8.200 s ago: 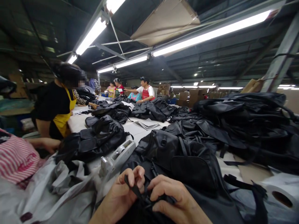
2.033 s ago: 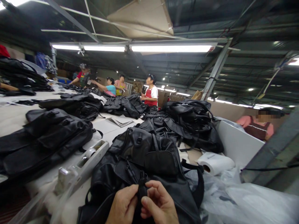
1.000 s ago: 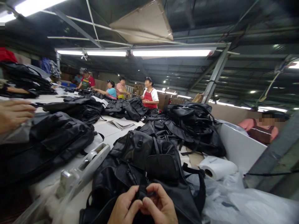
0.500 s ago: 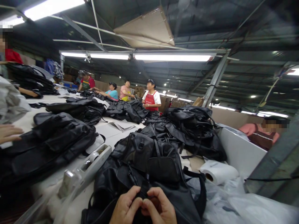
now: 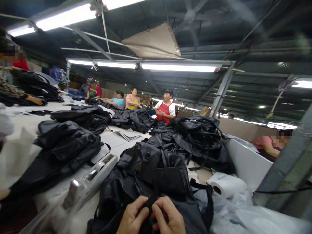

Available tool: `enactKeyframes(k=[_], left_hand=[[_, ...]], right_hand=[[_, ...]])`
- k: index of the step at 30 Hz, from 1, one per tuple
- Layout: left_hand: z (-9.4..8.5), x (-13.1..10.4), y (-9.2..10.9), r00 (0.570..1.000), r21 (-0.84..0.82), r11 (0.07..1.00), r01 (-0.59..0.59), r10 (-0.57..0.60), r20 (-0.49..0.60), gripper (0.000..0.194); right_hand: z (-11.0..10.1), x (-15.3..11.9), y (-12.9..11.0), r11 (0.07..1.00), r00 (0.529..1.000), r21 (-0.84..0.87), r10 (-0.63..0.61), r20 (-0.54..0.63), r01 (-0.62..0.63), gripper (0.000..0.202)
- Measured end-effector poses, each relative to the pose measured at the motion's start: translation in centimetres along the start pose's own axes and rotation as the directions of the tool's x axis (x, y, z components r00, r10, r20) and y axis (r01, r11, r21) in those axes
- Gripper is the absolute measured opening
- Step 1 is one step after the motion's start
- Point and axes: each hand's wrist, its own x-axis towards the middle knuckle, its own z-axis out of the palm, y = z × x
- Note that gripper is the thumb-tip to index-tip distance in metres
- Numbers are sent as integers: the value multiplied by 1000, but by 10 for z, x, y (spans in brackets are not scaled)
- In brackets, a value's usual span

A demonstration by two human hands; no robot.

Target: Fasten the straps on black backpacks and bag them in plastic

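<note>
A black backpack (image 5: pixel 168 180) lies on the table right in front of me, its flap and front pocket facing up. My left hand (image 5: pixel 135 214) pinches a black strap (image 5: pixel 151 198) of this backpack between thumb and forefinger. Close beside it, my right hand (image 5: pixel 168 214) has its fingers bent and pressed together at the same dark strap area; what lies between them is too dark to make out. Both hands are at the bottom middle of the view, a small gap between them.
A tape dispenser (image 5: pixel 97 175) stands left of the backpack. Another black backpack (image 5: pixel 65 149) lies beyond it. Black bags (image 5: pixel 200 139) are piled behind. A white roll (image 5: pixel 227 185) and clear plastic (image 5: pixel 263 214) lie at right. Several people work around the table.
My two hands have moved slightly apart at the strap. The hand at the far left has drawn back toward the edge. The person in the red apron has clasped hands.
</note>
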Motion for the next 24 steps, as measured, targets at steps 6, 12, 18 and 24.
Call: enactKeyframes(k=[6, 12, 18, 24], left_hand=[[-1, 1, -4, 1000, 40, 999, -19, 18, 6, 25], [2, 0, -11, 998, 144, 987, -67, 64, 31, 28], [2, -1, -7, 996, 167, 982, -83, 75, 54, 25], [1, -6, -3, 989, 127, 988, -91, 74, 131, 15]], right_hand=[[-15, 14, -5, 989, 986, -147, 29, 164, -5, 17], [-33, 25, -28, 805, 947, -546, -55, 317, 230, 13], [-29, 23, -52, 646, 934, -722, 39, 356, 248, 15], [-42, 25, -53, 878, 915, -456, 60, 400, 142, 15]])
